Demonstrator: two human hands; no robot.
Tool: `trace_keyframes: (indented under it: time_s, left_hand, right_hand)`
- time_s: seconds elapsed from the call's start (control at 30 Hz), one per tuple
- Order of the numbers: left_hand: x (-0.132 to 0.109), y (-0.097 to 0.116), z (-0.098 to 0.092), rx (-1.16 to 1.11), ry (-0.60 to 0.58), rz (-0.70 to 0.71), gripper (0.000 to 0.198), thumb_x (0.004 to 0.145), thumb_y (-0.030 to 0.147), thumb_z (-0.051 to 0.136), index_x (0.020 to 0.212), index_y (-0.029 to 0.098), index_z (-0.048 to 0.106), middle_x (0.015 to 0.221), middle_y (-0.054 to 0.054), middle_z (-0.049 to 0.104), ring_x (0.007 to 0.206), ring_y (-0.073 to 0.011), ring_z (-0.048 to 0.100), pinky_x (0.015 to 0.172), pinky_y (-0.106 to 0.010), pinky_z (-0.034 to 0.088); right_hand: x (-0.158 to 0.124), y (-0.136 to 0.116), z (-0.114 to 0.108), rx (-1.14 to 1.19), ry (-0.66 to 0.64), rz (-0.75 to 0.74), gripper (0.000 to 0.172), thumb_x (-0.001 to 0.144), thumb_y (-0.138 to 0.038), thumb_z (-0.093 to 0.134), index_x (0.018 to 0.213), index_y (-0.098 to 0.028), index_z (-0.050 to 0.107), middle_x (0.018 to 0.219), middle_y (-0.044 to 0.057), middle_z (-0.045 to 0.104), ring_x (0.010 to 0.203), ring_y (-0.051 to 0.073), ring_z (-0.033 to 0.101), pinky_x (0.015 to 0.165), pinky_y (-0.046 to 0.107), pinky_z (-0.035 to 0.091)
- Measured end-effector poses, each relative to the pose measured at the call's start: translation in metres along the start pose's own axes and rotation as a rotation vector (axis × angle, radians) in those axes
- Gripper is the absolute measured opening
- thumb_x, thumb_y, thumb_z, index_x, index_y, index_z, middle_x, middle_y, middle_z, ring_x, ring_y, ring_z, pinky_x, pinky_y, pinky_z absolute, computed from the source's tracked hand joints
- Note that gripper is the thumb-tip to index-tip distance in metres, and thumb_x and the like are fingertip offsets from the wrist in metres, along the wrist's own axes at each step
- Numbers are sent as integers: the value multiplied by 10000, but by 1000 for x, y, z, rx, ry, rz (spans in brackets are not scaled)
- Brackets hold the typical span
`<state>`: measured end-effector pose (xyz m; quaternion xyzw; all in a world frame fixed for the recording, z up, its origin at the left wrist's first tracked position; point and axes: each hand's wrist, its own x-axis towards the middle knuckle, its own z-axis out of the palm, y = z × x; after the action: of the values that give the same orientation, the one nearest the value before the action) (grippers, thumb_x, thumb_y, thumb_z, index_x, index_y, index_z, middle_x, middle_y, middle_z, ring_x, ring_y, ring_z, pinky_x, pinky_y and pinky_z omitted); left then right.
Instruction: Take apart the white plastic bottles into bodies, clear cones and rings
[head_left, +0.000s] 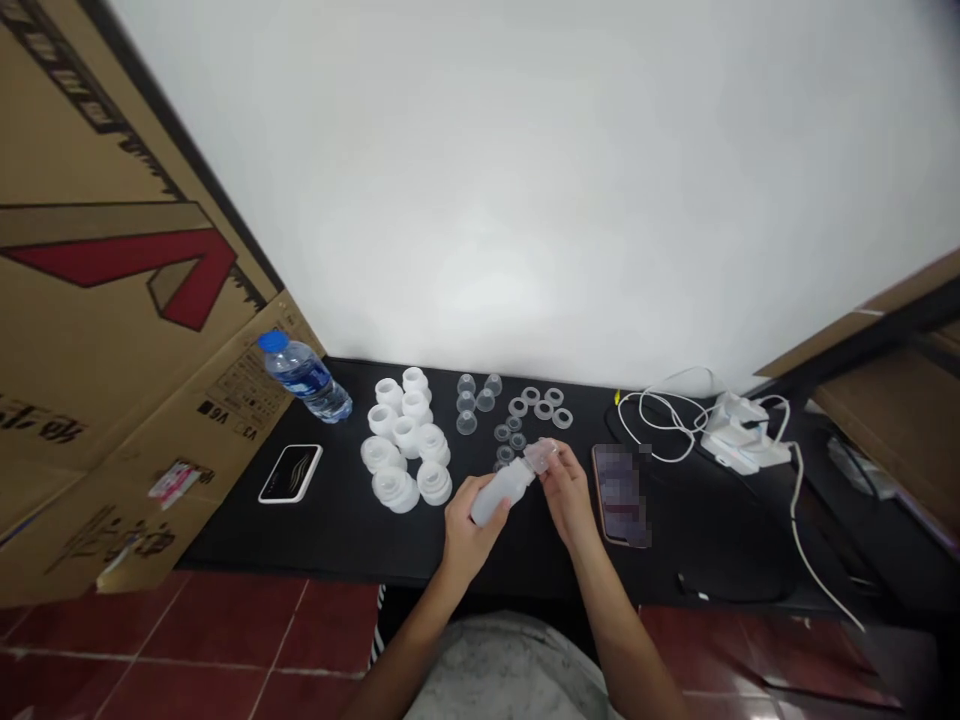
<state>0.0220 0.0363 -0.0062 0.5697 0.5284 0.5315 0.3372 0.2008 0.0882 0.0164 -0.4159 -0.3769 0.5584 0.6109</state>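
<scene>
My left hand [463,528] is wrapped round a small translucent white bottle [501,492], held tilted above the black table [337,530]. My right hand [568,492] pinches a clear cap or nipple piece [541,455] at the bottle's upper end. Just behind my hands lie several clear rings [541,403] and small clear cups [474,403]. To the left stands a cluster of white screw collars [406,447].
A water bottle with a blue cap [304,376] lies at the back left beside large cardboard sheets [112,320]. A white-edged phone [290,472] lies left, another phone [621,495] right of my hands. White chargers and cables [739,432] sit at the right.
</scene>
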Motion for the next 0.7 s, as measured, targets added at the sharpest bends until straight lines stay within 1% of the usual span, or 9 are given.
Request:
trace_keyframes:
  time_s: [0.13, 0.23, 0.3, 0.37, 0.47, 0.57, 0.7]
  left_hand:
    - [-2, -3, 3, 38, 63, -18, 373, 969, 454, 781, 1227, 194, 714, 1121, -93, 765, 993, -250, 748, 888, -370, 611]
    - [-2, -5, 4, 74, 58, 21, 359, 966, 448, 791, 1208, 194, 715, 1125, -96, 764, 1019, -258, 748, 920, -390, 610]
    - [-1, -4, 4, 91, 39, 56, 339, 974, 432, 787, 1210, 197, 722, 1141, -100, 762, 1058, -268, 744, 955, -409, 604]
    - [0, -2, 4, 101, 26, 82, 332, 982, 417, 784, 1227, 201, 726, 1167, -107, 759, 1094, -276, 739, 982, -425, 599]
    - [1, 1, 4, 115, 17, 106, 321, 997, 405, 769, 1244, 205, 725, 1187, -115, 754, 1112, -279, 736, 991, -436, 600]
    - [-1, 2, 3, 133, -5, 121, 303, 1014, 402, 743, 1246, 208, 726, 1180, -116, 754, 1106, -281, 737, 988, -437, 603]
    - [-4, 2, 1, 148, -15, 127, 294, 1017, 405, 729, 1230, 202, 725, 1156, -109, 764, 1069, -276, 746, 958, -417, 608]
  right_hand:
    - [-11, 18, -13, 0, -36, 14, 370, 932, -522, 852, 1168, -262, 733, 1119, 63, 813, 1034, 255, 763, 947, 382, 612]
    - [-12, 23, -19, -1, -41, 11, 410, 896, -511, 890, 1179, -261, 733, 1128, 62, 820, 1049, 265, 769, 963, 386, 612]
    - [-12, 22, -21, 0, -36, 0, 416, 888, -505, 898, 1187, -258, 746, 1149, 66, 823, 1081, 272, 768, 996, 392, 605]
    - [-12, 20, -21, 2, -50, -3, 422, 913, -505, 874, 1232, -255, 758, 1198, 76, 820, 1129, 280, 760, 1022, 399, 598]
    - [-13, 15, -22, -11, -80, 5, 460, 937, -525, 843, 1308, -263, 765, 1240, 78, 813, 1162, 290, 750, 1021, 405, 598]
    - [-16, 12, -23, -46, -93, -5, 470, 924, -536, 851, 1310, -276, 785, 1248, 69, 815, 1177, 298, 743, 1032, 409, 593]
    - [-18, 8, -24, -52, -133, -7, 427, 928, -518, 854, 1279, -279, 810, 1251, 66, 822, 1163, 296, 749, 1043, 416, 587]
